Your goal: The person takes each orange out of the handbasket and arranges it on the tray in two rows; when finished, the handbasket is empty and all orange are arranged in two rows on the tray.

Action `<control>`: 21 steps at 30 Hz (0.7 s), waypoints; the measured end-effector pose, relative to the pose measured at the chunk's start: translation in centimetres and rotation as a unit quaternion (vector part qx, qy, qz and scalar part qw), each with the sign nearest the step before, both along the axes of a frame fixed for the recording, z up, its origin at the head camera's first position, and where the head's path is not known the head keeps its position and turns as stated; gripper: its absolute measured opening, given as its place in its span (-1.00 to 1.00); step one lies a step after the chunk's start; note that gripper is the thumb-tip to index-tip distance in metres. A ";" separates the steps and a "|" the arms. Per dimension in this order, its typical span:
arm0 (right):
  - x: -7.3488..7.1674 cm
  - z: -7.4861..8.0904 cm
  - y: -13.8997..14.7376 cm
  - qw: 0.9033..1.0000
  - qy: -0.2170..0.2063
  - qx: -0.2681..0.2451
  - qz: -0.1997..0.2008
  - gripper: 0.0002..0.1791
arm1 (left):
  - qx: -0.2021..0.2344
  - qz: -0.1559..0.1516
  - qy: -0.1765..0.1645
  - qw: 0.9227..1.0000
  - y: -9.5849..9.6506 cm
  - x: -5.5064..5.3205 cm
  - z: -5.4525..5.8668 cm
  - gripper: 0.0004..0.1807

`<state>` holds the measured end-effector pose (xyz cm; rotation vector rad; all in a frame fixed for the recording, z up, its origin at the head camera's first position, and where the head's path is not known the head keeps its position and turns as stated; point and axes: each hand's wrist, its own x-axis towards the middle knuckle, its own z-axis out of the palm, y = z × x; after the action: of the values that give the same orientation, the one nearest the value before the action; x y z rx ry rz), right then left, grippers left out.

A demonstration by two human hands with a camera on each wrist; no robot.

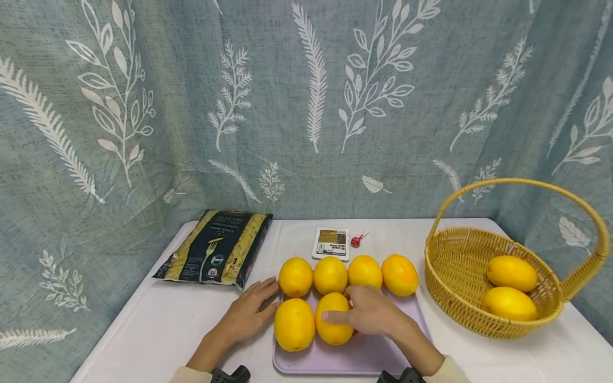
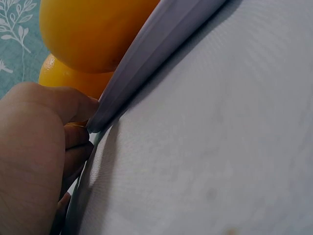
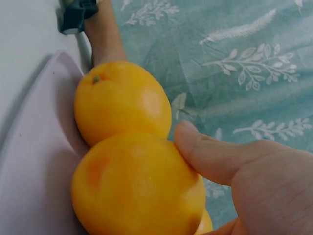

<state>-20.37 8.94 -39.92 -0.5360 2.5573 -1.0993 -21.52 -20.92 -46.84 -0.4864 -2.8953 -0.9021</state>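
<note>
My right hand (image 1: 375, 314) grips an orange (image 1: 330, 332) in the front row on a lilac tray (image 1: 378, 361). Its thumb lies across the top of the fruit, and the other fingers are mostly hidden behind it. In the right wrist view that orange (image 3: 137, 183) sits against its neighbour (image 3: 122, 105). My left hand (image 1: 246, 314) rests at the tray's left side, fingers stretched forward by the back-left orange (image 1: 295, 277). The left wrist view has its thumb at the tray rim (image 2: 132, 63). Several oranges stand in two rows on the tray.
A yellow wicker basket (image 1: 460, 308) with a tall handle stands at the right, two yellow-orange fruits (image 1: 510, 303) inside. A bag of penne pasta (image 1: 215, 247) lies back left. Behind the tray are a small flat packet (image 1: 331, 243) and a red lollipop (image 1: 356, 242). A leafy curtain (image 1: 287, 117) hangs behind.
</note>
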 end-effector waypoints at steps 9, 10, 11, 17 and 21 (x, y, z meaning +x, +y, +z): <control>0.1 -0.2 -0.1 1.000 -0.005 -0.001 -0.004 -0.45 | -0.004 0.002 0.003 1.000 0.2 -0.1 -0.1 -0.47; 0.1 -0.2 -0.1 1.000 -0.006 -0.002 -0.004 -0.45 | -0.005 0.001 0.002 1.000 0.2 -0.2 -0.1 -0.47; 0.1 -0.2 -0.1 1.000 -0.006 -0.002 -0.005 -0.46 | -0.006 0.001 0.003 1.000 0.2 -0.2 0.0 -0.47; 0.0 -0.2 -0.2 1.000 0.007 -0.001 -0.002 -0.48 | -0.007 0.001 0.005 1.000 0.1 -0.3 0.1 -0.47; 0.2 -0.2 -0.3 1.000 0.016 0.016 -0.004 -0.45 | -0.005 0.002 -0.003 1.000 0.2 -0.2 0.0 -0.48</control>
<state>-20.21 8.67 -40.09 -0.5406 2.6012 -1.0577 -21.76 -20.74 -46.85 -0.4793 -2.9058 -0.8910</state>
